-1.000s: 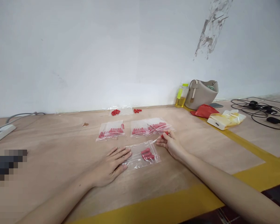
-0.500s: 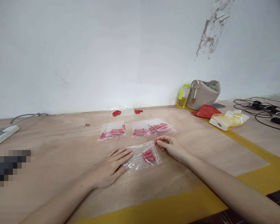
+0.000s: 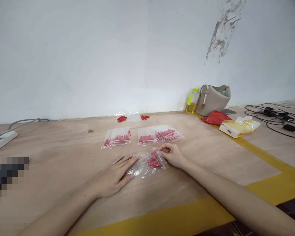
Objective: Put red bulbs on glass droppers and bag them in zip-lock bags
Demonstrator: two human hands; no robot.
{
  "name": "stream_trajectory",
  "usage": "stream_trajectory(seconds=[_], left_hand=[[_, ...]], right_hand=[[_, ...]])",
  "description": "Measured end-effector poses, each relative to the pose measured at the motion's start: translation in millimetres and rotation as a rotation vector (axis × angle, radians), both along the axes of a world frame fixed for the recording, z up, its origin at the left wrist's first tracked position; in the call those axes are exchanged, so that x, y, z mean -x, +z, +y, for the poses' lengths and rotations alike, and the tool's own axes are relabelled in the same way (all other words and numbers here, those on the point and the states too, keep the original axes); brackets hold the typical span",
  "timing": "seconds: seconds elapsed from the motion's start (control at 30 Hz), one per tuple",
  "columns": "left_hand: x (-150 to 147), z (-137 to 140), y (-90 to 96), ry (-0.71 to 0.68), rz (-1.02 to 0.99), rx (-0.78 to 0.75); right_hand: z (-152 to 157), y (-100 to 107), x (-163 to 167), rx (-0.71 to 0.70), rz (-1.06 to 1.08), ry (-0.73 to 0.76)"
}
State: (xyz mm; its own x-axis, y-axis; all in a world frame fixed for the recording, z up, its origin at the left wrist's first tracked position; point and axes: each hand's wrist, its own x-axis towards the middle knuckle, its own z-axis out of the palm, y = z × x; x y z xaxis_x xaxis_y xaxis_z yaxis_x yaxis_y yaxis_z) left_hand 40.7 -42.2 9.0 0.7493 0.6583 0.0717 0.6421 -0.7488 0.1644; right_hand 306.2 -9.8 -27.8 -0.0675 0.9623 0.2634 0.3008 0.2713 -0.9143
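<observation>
My left hand (image 3: 119, 173) lies flat, fingers stretched out, on the left end of a clear zip bag (image 3: 141, 168). Several small red pieces (image 3: 154, 162), rounded and peg-like, are inside this bag. At the bag's right-hand mouth, my right hand (image 3: 170, 154) pinches the end of one more red peg-like piece (image 3: 154, 151), which reaches in past the bag's edge. The fingertips partly hide that piece. Just beyond my hands lie filled zip bags of red pieces, one group on the left (image 3: 118, 137) and another on the right (image 3: 159, 134).
Near the wall are loose red pieces (image 3: 145, 117) and a clear bag (image 3: 132, 117) with red pieces by it. To the right stand a bottle of yellow liquid (image 3: 191, 102) and a grey bag (image 3: 211, 101), with a red pouch (image 3: 216, 118) and black cables (image 3: 272, 113). A power strip (image 3: 3, 141) lies left.
My right hand has moved left to the bag's mouth, bringing the red piece from outside the bag to inside its edge. My left hand stays pressed on the bag.
</observation>
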Motion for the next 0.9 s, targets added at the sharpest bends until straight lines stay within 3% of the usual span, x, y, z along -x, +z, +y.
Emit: stream_trajectory(seconds=[0.13, 0.37, 0.5, 0.73, 0.9], left_hand=[[1, 1, -0.9, -0.002, -0.009, -0.008], [2, 3, -3.9, -0.005, -0.008, -0.018], [1, 2, -3.6, -0.010, -0.003, -0.010], [1, 2, -3.5, -0.012, -0.014, -0.014], [1, 4, -5.0, -0.046, -0.019, 0.009]], right_hand=[[-3, 3, -1, 0.012, 0.077, 0.172], [4, -5, -2, 0.022, -0.035, 0.002], [0, 0, 0, -0.031, -0.011, 0.008], [-6, 13, 1, 0.150, 0.139, 0.358], [-8, 14, 2, 0.204, 0.163, 0.456]])
